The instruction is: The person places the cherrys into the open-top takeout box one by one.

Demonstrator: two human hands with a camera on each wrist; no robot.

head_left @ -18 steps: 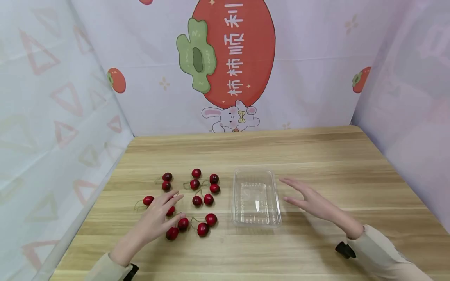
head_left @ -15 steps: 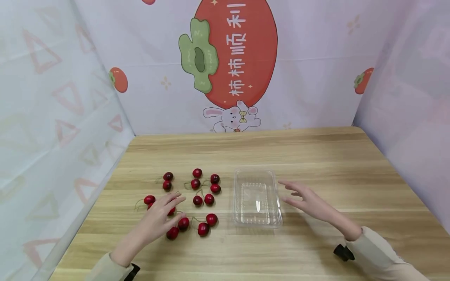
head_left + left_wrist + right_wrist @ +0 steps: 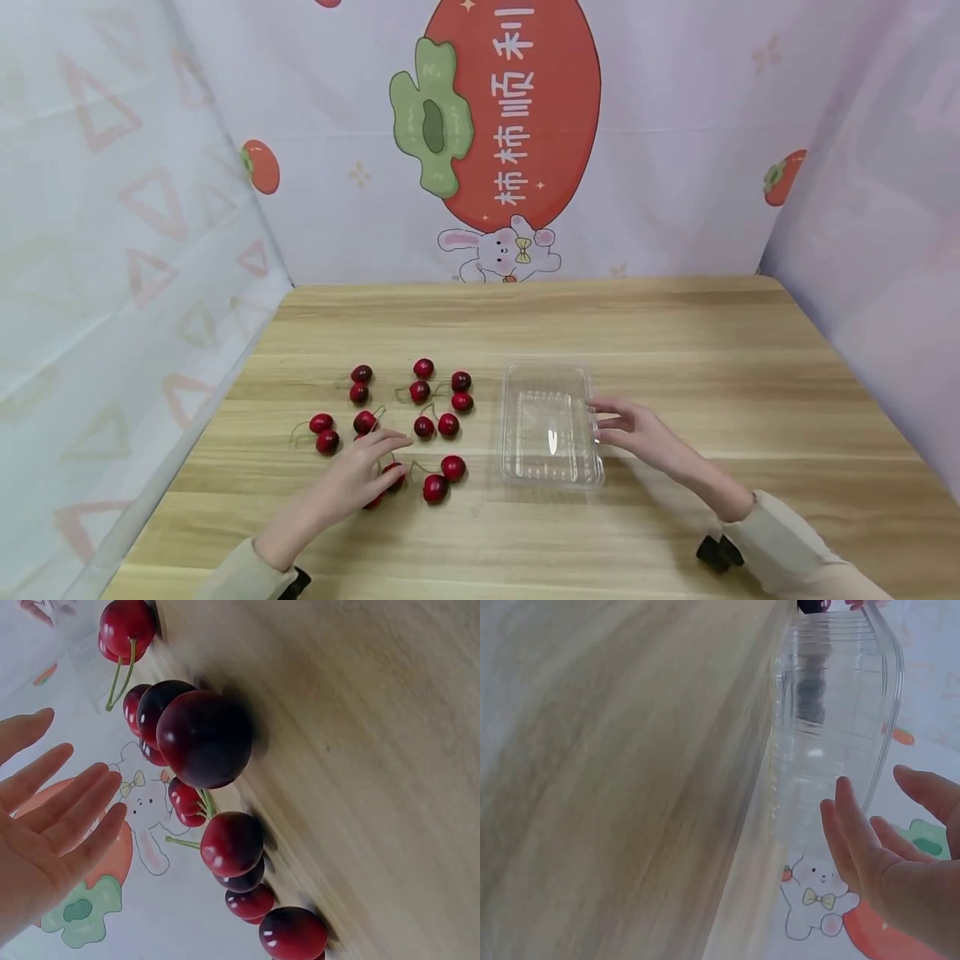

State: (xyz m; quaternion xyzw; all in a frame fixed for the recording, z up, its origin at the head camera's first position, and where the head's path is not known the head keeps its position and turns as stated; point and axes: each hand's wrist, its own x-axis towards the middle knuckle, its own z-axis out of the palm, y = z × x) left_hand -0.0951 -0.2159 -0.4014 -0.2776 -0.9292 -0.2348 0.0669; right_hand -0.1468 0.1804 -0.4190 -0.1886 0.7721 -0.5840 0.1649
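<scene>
My left hand [image 3: 356,479] hovers over the cherries at the front left of the group, partly hiding several of them. In the left wrist view, its fingers [image 3: 71,814] are extended and apart from the dark red cherry [image 3: 206,739] closest to the camera. The clear plastic container [image 3: 551,425] lies to the right of the cherries with its open side up. At its right rim is my right hand [image 3: 648,437], thumb and fingers spread. The right wrist view has these fingers [image 3: 855,832] loosely extended beside the container wall [image 3: 832,712]; whether they touch it I cannot tell.
Paired cherries with green stems, such as one pair [image 3: 447,425] and another pair [image 3: 360,383], are spread over the left half of the wooden table [image 3: 675,333]. Printed cloth [image 3: 660,167] hangs behind the table and along both sides.
My right hand has moved left to the container's rim. My left hand has shifted slightly right and toward me, uncovering some cherries. The head view has shifted a little.
</scene>
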